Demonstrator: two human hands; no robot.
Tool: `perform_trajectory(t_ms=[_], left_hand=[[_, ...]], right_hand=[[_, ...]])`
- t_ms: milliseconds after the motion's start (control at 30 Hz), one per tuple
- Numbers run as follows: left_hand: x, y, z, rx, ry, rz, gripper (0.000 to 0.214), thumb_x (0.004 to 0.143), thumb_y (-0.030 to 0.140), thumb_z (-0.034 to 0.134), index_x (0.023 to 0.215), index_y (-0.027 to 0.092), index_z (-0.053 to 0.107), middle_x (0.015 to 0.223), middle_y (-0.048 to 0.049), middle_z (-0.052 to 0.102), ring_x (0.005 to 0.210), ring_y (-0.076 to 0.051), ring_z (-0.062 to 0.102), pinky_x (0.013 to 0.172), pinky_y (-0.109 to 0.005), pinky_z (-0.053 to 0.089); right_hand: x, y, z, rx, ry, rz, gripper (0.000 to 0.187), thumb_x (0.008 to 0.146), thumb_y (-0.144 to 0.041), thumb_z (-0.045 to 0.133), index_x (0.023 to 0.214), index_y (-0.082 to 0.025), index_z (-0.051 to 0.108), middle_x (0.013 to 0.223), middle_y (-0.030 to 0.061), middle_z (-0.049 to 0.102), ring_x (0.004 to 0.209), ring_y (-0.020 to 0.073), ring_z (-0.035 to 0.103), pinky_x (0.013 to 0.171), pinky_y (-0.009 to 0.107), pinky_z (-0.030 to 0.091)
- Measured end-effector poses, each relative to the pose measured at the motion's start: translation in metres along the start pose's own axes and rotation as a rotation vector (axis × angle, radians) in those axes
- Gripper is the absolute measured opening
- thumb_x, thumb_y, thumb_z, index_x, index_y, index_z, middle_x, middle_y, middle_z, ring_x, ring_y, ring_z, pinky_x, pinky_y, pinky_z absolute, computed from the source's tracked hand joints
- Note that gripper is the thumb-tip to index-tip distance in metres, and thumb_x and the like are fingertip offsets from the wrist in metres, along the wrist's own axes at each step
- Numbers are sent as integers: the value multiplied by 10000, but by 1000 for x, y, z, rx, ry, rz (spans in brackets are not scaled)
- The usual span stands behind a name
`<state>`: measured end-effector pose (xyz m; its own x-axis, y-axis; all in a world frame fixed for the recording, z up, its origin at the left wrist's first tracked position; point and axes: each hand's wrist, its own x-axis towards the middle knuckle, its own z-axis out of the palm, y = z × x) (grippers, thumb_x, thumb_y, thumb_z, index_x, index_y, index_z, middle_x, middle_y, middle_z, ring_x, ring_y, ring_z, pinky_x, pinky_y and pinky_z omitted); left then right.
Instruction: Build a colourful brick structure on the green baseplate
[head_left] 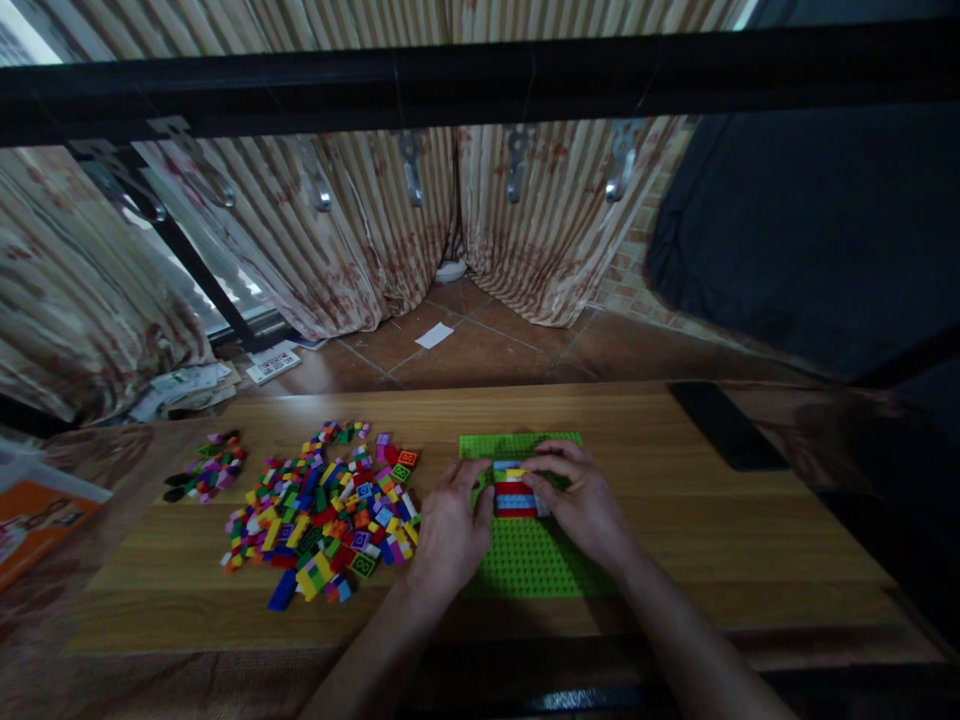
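A green baseplate (525,560) lies on the wooden table (675,520). On it stands a small stack of bricks (514,492) in yellow, red, blue and white rows. My left hand (448,530) rests at the stack's left side, fingers curled against it. My right hand (581,498) is at the stack's right and top edge, its fingertips pinched on a brick in the top row. A wide pile of loose coloured bricks (326,510) lies just left of my left hand.
A smaller heap of bricks (210,470) sits at the far left of the table. A dark phone (724,425) lies at the back right. An orange booklet (37,520) is off the left edge. Striped curtains (360,230) and tiled floor lie beyond.
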<state>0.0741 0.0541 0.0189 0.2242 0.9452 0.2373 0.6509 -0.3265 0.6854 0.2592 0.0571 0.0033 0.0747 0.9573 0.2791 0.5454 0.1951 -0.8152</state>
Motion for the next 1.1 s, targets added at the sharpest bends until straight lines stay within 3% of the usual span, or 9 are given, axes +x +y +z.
perform_trajectory(t_ms=[467,667,1100], left_hand=[[-3,2,8,107,-5,77,259,890,155,479,1096,224,620,1119,-66,593,980,-192,619,879,-338,528],[-3,1,9,94,-4,84,260,898,162,470,1098,221,625,1116,-68,586,981,-190,612,889,-339,524],[-4,0,12,78,-30,87,271,905,169,463,1122,212,619,1125,-79,578,1003,-200,602,906,-357,520]], right_hand=[[2,-4,10,37,113,69,109,733,-260,653,826,-241,705,1096,63,609,1056,227,571,976,435,414],[2,-2,9,44,99,93,212,753,-289,627,947,-231,689,1124,73,615,1064,234,569,938,421,433],[5,-3,13,55,115,141,234,761,-323,611,947,-206,692,1026,74,668,983,232,603,914,407,439]])
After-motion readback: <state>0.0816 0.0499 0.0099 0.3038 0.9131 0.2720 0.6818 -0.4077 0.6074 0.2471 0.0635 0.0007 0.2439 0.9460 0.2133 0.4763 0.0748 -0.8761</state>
